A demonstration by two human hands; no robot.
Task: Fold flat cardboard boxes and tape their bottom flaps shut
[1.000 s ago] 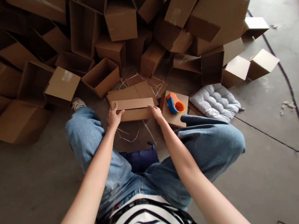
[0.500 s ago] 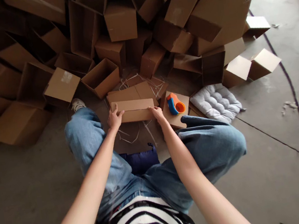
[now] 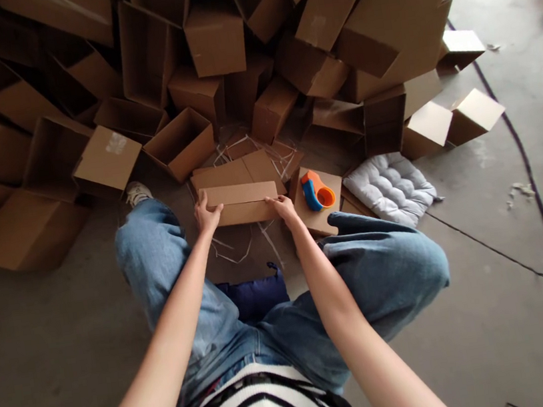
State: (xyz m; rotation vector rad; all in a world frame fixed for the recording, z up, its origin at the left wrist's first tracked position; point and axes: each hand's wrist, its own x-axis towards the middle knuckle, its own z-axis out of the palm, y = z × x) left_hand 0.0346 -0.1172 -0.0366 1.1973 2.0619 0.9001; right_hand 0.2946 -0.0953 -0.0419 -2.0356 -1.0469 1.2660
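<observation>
A: Where's the box (image 3: 246, 210)?
B: Dead ahead of the torso, between the left hand (image 3: 208, 215) and the right hand (image 3: 283, 207). Just this side of some flat cardboard (image 3: 260, 163); looks to overlap its near edge.
A: Long axis?
B: Left-right, across the person's front. Seam (image 3: 244, 202) on top runs the same way. One hand per end, so neither is nearer; both touch.
A: Left hand state?
B: Gripping the left end. Thumb spread away from the fingers: thumb near the seam, fingers up around the far corner.
A: Right?
B: Tighter. Thumb and fingertips bunched at the right end, by the seam, gripping there. Can't make out what's tucked underneath.
A: Seam closed?
B: Flaps look edge to edge. No tape that I can see on it, but it's small from here.
A: Anything near?
B: Tape dispenser (image 3: 318, 190), by the look of it, orange and blue, on a carton (image 3: 313, 222). Just right of the right hand, so that's the nearer one. Not touched.
A: Past that?
B: Grey cushion (image 3: 390, 188) on the floor (image 3: 483, 200), further right.
</observation>
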